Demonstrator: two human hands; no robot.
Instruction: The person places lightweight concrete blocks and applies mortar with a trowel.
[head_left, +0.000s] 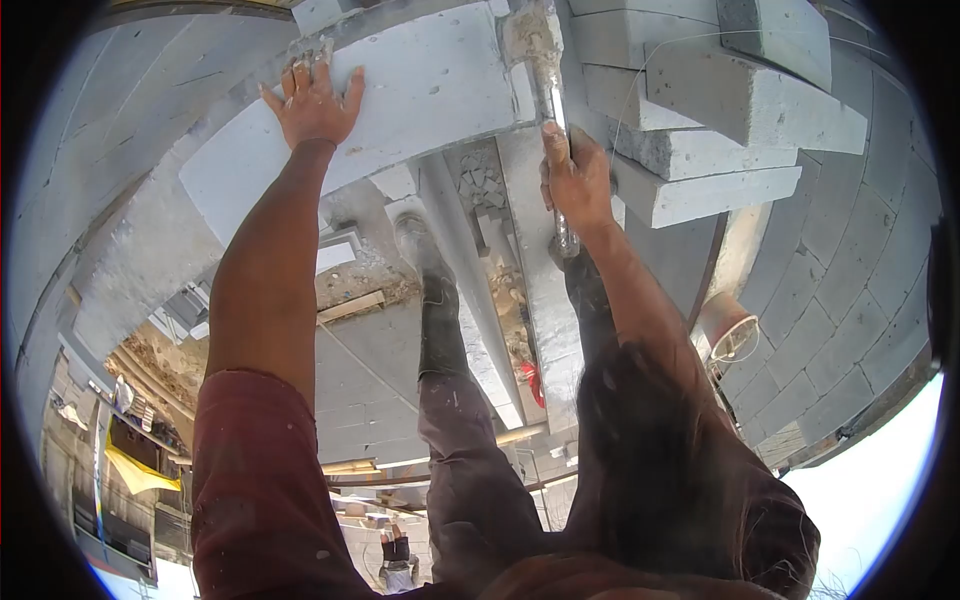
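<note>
My left hand [315, 108] lies with its fingers spread on the far edge of a large pale concrete block [430, 85]. The block has a pitted, dusty face and spans the top of the view. To its right, my right hand [578, 182] is closed around the silvery metal handle of a tool [556, 100]. The handle runs roughly up and down the view. Its upper end meets a mortar-crusted patch beside the block's right end, where the tool's head cannot be made out. Below are my feet, one in a dusty boot [412, 240].
Several cut pale blocks [720, 130] are stacked at right. Grey block walls [840, 220] curve round both sides. A bucket [728, 325] sits below the stack. A narrow gap with rubble [482, 178] and a red item [533, 382] lies between ledges. Another person [397, 560] is far below.
</note>
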